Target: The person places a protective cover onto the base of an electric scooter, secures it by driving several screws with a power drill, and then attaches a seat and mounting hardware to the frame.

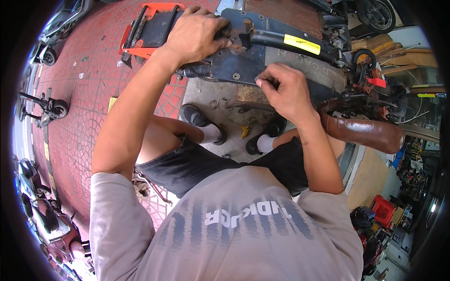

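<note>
A dark flat metal deck (pixel 248 61), part of a scooter-like vehicle, lies across in front of me. My left hand (pixel 194 37) rests on its left end, fingers curled and thumb bent in around a small dark part I cannot make out. Just right of those fingers stands a rusty metal bracket (pixel 244 37), joined to a black tube (pixel 269 36) with a yellow label. At the deck's near edge my right hand (pixel 287 91) is closed, thumb and forefinger pinched together; whatever is between them is too small to name. Screw heads dot the deck.
An orange frame (pixel 154 49) adjoins the deck's left end. At right sits a brown padded seat (pixel 363 132). A yellow object (pixel 244 131) lies between my shoes. Wooden boards (pixel 384 49) are piled at the far right; parked motorbikes (pixel 51 225) line the left.
</note>
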{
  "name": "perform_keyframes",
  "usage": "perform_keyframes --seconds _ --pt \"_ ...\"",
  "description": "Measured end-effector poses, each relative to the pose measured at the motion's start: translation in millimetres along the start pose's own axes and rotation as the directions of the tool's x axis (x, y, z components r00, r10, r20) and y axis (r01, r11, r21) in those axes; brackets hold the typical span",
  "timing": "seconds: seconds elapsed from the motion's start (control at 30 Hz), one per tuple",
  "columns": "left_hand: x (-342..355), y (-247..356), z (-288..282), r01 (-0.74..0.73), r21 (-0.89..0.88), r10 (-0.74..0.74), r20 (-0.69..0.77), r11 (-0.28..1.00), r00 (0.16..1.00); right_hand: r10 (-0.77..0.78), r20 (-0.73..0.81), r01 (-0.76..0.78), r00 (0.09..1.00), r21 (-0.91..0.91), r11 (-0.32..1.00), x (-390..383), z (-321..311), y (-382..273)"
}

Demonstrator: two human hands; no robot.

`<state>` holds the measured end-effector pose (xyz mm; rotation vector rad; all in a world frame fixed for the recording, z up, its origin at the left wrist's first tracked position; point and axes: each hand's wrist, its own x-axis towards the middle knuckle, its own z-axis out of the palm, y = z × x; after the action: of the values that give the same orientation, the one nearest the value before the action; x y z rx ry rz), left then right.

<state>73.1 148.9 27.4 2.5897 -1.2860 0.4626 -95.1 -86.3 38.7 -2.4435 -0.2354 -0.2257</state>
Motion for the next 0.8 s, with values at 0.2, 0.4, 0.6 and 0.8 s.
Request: perform_keyframes --seconds 0.2,0.4,0.6,0.8 --pt "0 -1 3 0.01 -0.026 -0.01 -0.004 1.0 1.0 0.068 0.053 -0.068 0.996 -0.007 0.998 2 -1 3" --pt "3 -3 -2 0.016 -0.048 -0.013 0.059 0.999 0.998 0.069 0.057 -0.07 0.996 0.008 0.998 5 0 1" --pt "7 0 -5 0.02 -0.106 -0.012 0.071 0.994 0.997 -0.101 -0.307 0.112 0.946 0.017 0.994 -106 -50 -27" --pt "7 -32 15 -0.025 -0.151 0.041 0.104 0.988 0.994 0.536 -0.816 -0.435 0.216 0.411 0.801 -376 -100 8"
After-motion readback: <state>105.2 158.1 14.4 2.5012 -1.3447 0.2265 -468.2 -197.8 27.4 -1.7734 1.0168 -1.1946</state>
